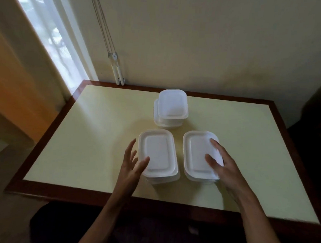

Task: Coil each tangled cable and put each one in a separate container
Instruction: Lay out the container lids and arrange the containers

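**Lidded containers within reach, no cables showing**

Looking down on a cream-topped table (99,136) with a dark wooden border, pushed against a pale wall, a bright window (49,32) slanting down the left, blind cords (111,50) hanging to the table's far edge. Holding three groups of white containers on it, arranged in a triangle.

Sitting farthest back: the rear stack (170,108), seemingly two lidded boxes, the top one skewed on the lower. Lying closer in, side by side and apart: the left container (157,155) and the right container (197,156), both lidded, both running their long axis away from the body, slightly fanned outward. Looking as if each near one may be resting on another box, though hard telling for sure.

Reaching in now, the left hand (132,166), fingers straight and spread, thumb touching the near-left corner of the left container's lid, gripping nothing. Coming in over the other side, the right hand (222,165), fingers relaxed and wide, lying over the right edge of the right container, thumb resting on the lid, holding nothing clearly.

Matching hand to box, then: each container lying straight ahead of its own hand, the rear stack equally far from both.

Showing no cables anywhere; not telling whether any are inside the closed boxes.
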The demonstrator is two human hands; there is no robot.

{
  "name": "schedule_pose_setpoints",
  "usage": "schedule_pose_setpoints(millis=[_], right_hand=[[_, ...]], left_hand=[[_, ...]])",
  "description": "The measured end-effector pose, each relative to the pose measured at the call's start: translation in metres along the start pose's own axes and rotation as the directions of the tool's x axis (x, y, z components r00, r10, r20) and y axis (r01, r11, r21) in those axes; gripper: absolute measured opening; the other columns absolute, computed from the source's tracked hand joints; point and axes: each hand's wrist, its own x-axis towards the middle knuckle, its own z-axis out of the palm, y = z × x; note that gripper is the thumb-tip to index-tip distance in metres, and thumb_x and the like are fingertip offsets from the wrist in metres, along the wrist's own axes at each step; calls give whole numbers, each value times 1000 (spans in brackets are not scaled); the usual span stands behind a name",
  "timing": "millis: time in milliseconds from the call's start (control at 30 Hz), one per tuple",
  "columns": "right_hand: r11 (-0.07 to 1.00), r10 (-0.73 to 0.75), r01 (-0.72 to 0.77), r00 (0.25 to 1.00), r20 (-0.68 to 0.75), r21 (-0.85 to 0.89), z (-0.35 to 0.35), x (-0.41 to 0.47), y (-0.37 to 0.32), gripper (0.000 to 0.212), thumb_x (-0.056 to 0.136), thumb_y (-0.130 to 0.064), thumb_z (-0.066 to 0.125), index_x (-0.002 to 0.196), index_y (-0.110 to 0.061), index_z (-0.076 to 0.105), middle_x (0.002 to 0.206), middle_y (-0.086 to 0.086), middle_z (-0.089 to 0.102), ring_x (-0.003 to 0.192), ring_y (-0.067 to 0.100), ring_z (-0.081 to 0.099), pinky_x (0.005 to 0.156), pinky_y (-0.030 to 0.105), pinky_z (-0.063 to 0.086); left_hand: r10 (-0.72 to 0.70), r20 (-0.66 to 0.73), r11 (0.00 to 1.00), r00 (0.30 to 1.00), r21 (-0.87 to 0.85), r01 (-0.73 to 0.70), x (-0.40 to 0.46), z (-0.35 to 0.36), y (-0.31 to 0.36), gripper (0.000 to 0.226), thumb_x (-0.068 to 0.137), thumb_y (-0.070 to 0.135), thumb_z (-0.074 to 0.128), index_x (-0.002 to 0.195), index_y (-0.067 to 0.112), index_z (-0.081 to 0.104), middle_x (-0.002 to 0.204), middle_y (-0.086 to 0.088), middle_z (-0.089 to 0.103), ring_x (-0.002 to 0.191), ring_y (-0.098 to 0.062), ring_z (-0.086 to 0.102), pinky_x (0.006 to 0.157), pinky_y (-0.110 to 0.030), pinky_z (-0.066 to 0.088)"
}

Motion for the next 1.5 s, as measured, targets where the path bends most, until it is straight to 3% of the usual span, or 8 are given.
schedule_pose_setpoints(millis=[133, 467, 633, 767, 900, 1167, 1300, 1500], right_hand=[[1000, -28, 28, 1000, -6, -8, 7, -1, 4, 58, 83, -40, 72, 136, -46, 49, 142, -18, 46, 131, 4, 42, 103, 26, 36], [993, 2, 23, 978, -207, 114, 10, 18, 1, 48, 85, -16, 75, 129, -31, 63, 122, -21, 58, 124, 9, 50, 107, 31, 41], [991, 8, 27, 967, -254, 131, 0, 51, -4, 47, 85, -18, 75, 129, -31, 63, 114, -31, 53, 122, 6, 47, 106, 32, 41], [990, 5, 41, 947, -320, 138, -9, 93, -12, 44, 86, -20, 74, 126, -36, 64, 129, -15, 53, 125, 14, 49, 102, 40, 48], [997, -46, 58, 969, -243, 41, -23, 141, -29, 45, 90, -23, 70, 132, -33, 60, 142, -4, 49, 125, 16, 48, 99, 36, 48], [998, -56, 57, 998, 36, -27, -5, 186, -46, 44, 87, -33, 73, 126, -48, 61, 138, -4, 50, 125, 20, 51, 104, 48, 48], [999, -41, 41, 998, 40, -10, 0, 184, -48, 53, 84, -35, 76, 133, -43, 57, 136, -5, 49, 122, 18, 50, 97, 36, 48], [998, -57, 56, 998, -29, -11, 13, 190, -50, 60, 82, -29, 78, 137, -35, 55, 131, -5, 48, 119, 16, 47, 88, 29, 44]], left_hand=[[60, 53, 976, 997, 207, -69, 11, 9, 2, 50, 87, 36, 72, 130, 46, 50, 130, 22, 53, 117, 7, 50, 77, -7, 46], [49, -130, 995, 990, 91, -38, 35, 1, -1, 43, 85, 12, 71, 118, 39, 63, 121, 15, 59, 108, -9, 59, 86, -31, 55], [41, -262, 995, 964, 101, -15, 89, -38, 10, 44, 85, 19, 72, 125, 35, 59, 125, 3, 52, 107, -18, 54, 76, -30, 51], [58, -227, 990, 972, 138, -27, 137, -64, 18, 49, 81, 29, 71, 127, 37, 55, 134, -1, 46, 116, -25, 51, 90, -40, 52], [52, -151, 982, 987, 188, -23, 174, -67, 28, 43, 88, 25, 69, 127, 38, 54, 134, -2, 44, 117, -28, 49, 95, -46, 52], [29, 27, 974, 999, 222, -34, 199, -57, 36, 49, 79, 37, 74, 124, 42, 55, 131, 1, 43, 112, -20, 51, 86, -33, 52], [43, 22, 964, 999, 263, -47, 203, -54, 29, 55, 80, 36, 76, 129, 40, 50, 125, 8, 44, 107, -8, 50, 79, -23, 49], [37, 52, 968, 998, 247, -48, 228, -61, 29, 57, 76, 37, 80, 124, 45, 51, 126, 7, 45, 110, -13, 50, 81, -27, 51]])
